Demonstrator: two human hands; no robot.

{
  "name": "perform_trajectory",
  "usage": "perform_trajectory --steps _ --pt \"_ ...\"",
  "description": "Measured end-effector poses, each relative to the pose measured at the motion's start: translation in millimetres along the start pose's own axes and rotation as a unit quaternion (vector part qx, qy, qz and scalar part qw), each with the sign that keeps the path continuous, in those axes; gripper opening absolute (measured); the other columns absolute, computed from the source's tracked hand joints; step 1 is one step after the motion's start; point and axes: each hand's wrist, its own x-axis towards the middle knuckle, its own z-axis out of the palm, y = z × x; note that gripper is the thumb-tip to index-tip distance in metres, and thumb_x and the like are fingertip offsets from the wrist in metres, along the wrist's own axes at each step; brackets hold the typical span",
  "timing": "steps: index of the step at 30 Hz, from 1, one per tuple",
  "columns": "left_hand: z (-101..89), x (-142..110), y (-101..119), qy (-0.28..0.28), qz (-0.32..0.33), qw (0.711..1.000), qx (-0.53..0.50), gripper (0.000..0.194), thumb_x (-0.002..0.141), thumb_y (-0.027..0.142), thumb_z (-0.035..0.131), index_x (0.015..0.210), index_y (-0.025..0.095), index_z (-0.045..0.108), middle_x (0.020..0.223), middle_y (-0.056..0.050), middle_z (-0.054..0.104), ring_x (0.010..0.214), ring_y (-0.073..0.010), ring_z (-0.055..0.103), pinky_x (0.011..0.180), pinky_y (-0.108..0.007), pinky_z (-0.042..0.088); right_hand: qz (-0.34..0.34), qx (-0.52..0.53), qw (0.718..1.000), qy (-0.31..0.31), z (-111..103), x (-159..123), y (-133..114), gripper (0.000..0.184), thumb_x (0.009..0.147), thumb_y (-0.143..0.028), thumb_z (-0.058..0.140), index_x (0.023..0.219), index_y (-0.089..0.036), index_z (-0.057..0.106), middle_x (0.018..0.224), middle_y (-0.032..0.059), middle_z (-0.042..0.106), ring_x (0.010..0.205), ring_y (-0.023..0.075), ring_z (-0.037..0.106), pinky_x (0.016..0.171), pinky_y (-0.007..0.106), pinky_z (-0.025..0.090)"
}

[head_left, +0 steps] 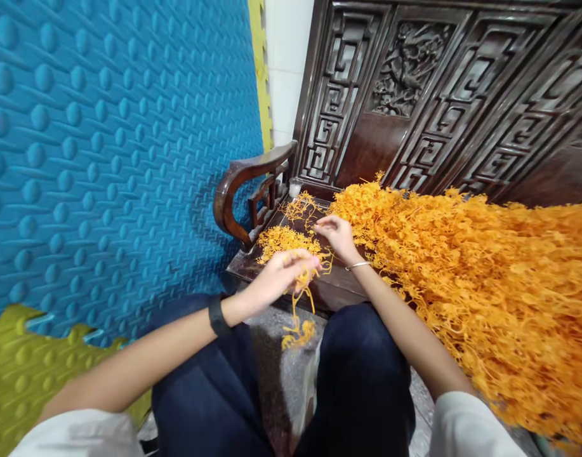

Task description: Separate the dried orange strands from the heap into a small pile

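My left hand [291, 273] is closed around a tangle of orange-yellow plastic strands [306, 298], whose loose ends dangle below the fingers over the gap between my knees. My right hand [337, 236] is a little farther off, to the right, over the seat. Its thumb and fingers are pinched together; what sits between them is too small to make out. Beyond my left hand lies a small pile of orange strands [284, 241] on the dark wooden seat [338, 279]. A looser cluster of strands [300, 206] rests behind it.
A large heap of orange strands [500, 273] fills the right side. The bench has a curved wooden armrest [231, 197] and a carved backrest [395, 82]. Blue textured matting [105, 139] stands at the left, with yellow edging [259, 70].
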Motion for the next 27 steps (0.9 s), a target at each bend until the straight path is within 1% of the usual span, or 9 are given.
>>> perform_trajectory --steps 2,5,10,13,15,18,20,24,27 --pt "-8.7 8 8 0.002 -0.020 0.996 -0.085 0.033 0.085 0.043 0.048 0.079 0.014 0.060 0.053 0.003 0.049 0.042 -0.0064 0.042 0.043 -0.020 0.030 0.008 -0.038 0.999 -0.038 6 2 7 0.027 0.056 -0.035 0.074 0.071 -0.015 0.064 0.066 0.0012 0.062 0.062 0.0132 0.056 0.068 0.032 0.048" --pt "-21.7 20 11 -0.010 -0.039 0.985 -0.166 0.040 0.086 0.048 0.044 0.080 0.013 0.063 0.056 0.001 0.052 0.044 -0.0065 0.043 0.043 -0.020 0.031 0.003 -0.085 0.995 -0.042 8 6 18 0.028 0.057 -0.036 0.074 0.072 -0.014 0.067 0.063 0.0005 0.062 0.059 0.0117 0.054 0.065 0.030 0.047" --pt "-41.4 38 5 -0.038 -0.070 0.979 -0.189 0.044 0.086 0.046 0.041 0.074 0.011 0.065 0.052 0.000 0.050 0.038 -0.0042 0.033 0.037 -0.020 0.021 0.029 -0.110 0.990 -0.084 3 8 31 0.032 0.063 -0.033 0.069 0.086 -0.011 0.068 0.055 -0.0039 0.056 0.048 0.0078 0.045 0.052 0.024 0.039" --pt "-47.9 43 3 -0.033 -0.078 0.974 -0.210 0.038 0.085 0.040 0.043 0.077 0.010 0.065 0.054 -0.001 0.051 0.039 -0.0046 0.036 0.037 -0.019 0.022 0.031 -0.118 0.987 -0.101 1 7 31 0.033 0.066 -0.031 0.066 0.092 -0.011 0.067 0.054 -0.0049 0.055 0.046 0.0075 0.044 0.051 0.023 0.038" --pt "-50.9 44 1 -0.035 -0.089 0.970 -0.222 0.037 0.084 0.038 0.042 0.083 0.009 0.065 0.056 -0.002 0.054 0.041 -0.0056 0.039 0.037 -0.020 0.024 0.013 -0.135 0.986 -0.092 1 7 27 0.031 0.067 -0.029 0.066 0.093 -0.012 0.067 0.062 -0.0024 0.060 0.047 0.0072 0.044 0.053 0.024 0.040" --pt "-55.3 46 -2 -0.047 -0.103 0.966 -0.231 0.038 0.083 0.039 0.042 0.094 0.009 0.063 0.064 -0.005 0.061 0.043 -0.0079 0.047 0.038 -0.020 0.030 -0.030 -0.148 0.987 -0.054 2 4 12 0.026 0.068 -0.027 0.065 0.091 -0.014 0.067 0.082 0.0034 0.067 0.053 0.0082 0.048 0.060 0.028 0.043" --pt "-58.1 46 -4 -0.049 -0.104 0.966 -0.232 0.037 0.082 0.037 0.043 0.100 0.010 0.060 0.071 -0.007 0.064 0.047 -0.0100 0.054 0.041 -0.021 0.036 -0.055 -0.105 0.993 -0.029 4 -2 -5 0.022 0.070 -0.029 0.065 0.088 -0.016 0.066 0.086 0.0044 0.068 0.059 0.0106 0.053 0.063 0.029 0.045" --pt "-60.3 44 -8 -0.022 -0.069 0.977 -0.200 0.028 0.075 0.023 0.056 0.101 0.012 0.057 0.074 -0.004 0.066 0.057 -0.0129 0.064 0.051 -0.023 0.046 -0.086 0.044 0.995 -0.010 9 -28 -50 0.023 0.081 -0.040 0.057 0.082 -0.018 0.064 0.072 0.0011 0.063 0.061 0.0112 0.055 0.059 0.026 0.045" --pt "-58.8 42 -9 -0.012 -0.042 0.985 -0.170 0.027 0.073 0.019 0.064 0.098 0.013 0.055 0.072 -0.002 0.067 0.065 -0.0145 0.067 0.061 -0.024 0.051 -0.110 0.067 0.990 -0.057 14 -50 -77 0.025 0.082 -0.043 0.056 0.079 -0.020 0.063 0.060 -0.0023 0.056 0.053 0.0096 0.050 0.053 0.025 0.042"
